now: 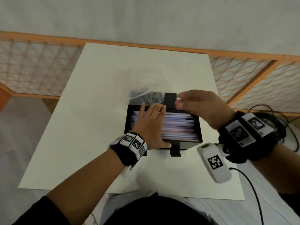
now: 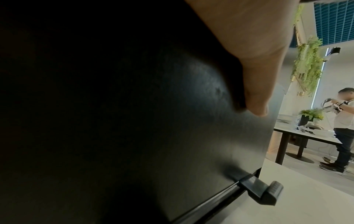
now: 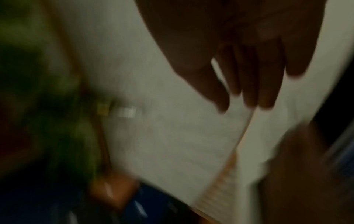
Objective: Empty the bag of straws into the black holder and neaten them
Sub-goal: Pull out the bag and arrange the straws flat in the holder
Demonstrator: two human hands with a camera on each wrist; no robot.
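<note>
The black holder (image 1: 198,127) stands open-topped in the middle of the white table, filled with pink, blue and white straws (image 1: 177,125) lying sideways. My left hand (image 1: 150,122) lies flat on the straws at the left half, fingers straight, thumb down over the holder's front wall (image 2: 191,136). My right hand (image 1: 199,104) hovers above the holder's back right part, fingers straight and together, holding nothing; the right wrist view is blurred but shows its fingers (image 3: 250,84) extended. The clear plastic bag (image 1: 146,85) lies crumpled behind the holder, partly over its back edge.
The white table (image 1: 90,127) ends at a wooden lattice rail (image 1: 40,65) behind. A small black tab (image 1: 175,151) sticks out from the holder's front base. Black cables (image 1: 279,127) hang off my right wrist. Far off, another person (image 2: 344,128) stands by a table.
</note>
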